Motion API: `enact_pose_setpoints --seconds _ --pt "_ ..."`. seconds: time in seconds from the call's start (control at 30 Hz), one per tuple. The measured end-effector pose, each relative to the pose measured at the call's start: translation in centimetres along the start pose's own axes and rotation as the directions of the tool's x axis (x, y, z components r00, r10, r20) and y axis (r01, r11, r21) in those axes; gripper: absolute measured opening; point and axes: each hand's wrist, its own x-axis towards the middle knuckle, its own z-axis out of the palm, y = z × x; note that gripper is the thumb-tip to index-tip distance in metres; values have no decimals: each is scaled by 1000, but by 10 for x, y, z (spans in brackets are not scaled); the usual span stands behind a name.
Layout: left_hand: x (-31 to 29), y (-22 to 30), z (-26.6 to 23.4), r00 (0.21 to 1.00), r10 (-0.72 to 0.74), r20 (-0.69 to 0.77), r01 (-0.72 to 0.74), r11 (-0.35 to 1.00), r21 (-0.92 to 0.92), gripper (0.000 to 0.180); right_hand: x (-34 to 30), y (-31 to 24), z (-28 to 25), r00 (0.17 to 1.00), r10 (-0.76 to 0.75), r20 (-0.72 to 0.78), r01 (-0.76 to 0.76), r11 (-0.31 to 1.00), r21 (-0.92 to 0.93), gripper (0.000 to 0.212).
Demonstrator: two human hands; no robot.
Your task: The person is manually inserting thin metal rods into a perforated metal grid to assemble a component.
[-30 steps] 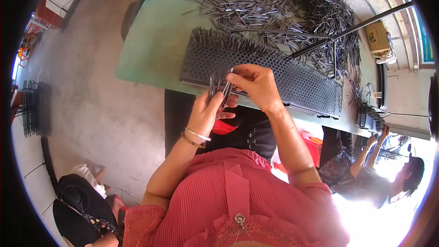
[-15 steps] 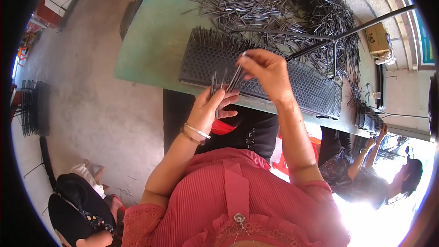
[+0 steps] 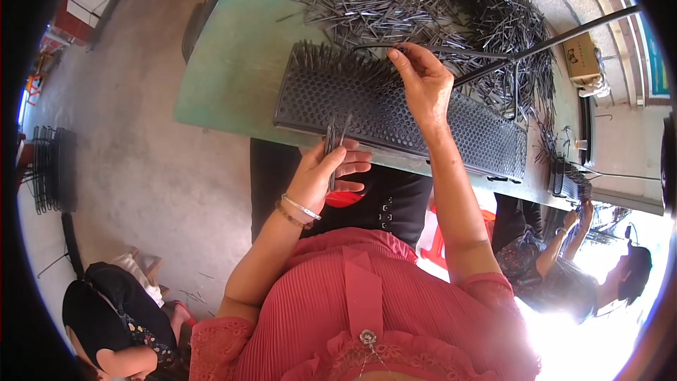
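Observation:
My left hand (image 3: pixel 326 167) is closed on a few thin dark sticks (image 3: pixel 331 144), pinched upright between thumb and fingers. It hangs just in front of the near edge of a black perforated rack (image 3: pixel 486 140). Many similar sticks stand upright in the rack's holes (image 3: pixel 328 56) along its far left part. Over the middle of the rack's far side is my right hand (image 3: pixel 427 88), thumb and fingertips pinched together. What lies between those fingertips is too small to make out.
A large heap of loose dark sticks (image 3: pixel 395 7) covers the far side of the green table (image 3: pixel 233 63). A black metal bar (image 3: pixel 564 39) crosses above the heap. At right a co-worker (image 3: pixel 557 268) handles another rack (image 3: pixel 568 180); another person (image 3: pixel 116 317) is at lower left.
My right hand has moved away from the left, up and slightly right, over the rack's far side. Fewer sticks show at my left hand, which stays in place.

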Motion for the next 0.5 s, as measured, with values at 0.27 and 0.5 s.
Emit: enact_pose_setpoints --seconds 0.27,0.5 --pt "0 0 0 1000 -10 -16 9 1000 -7 32 -2 -4 -1 985 -146 88 159 975 -158 18" --pt "1 -3 -2 1000 -7 5 7 1000 -23 31 -5 -2 2 966 -208 156 226 968 -111 17"
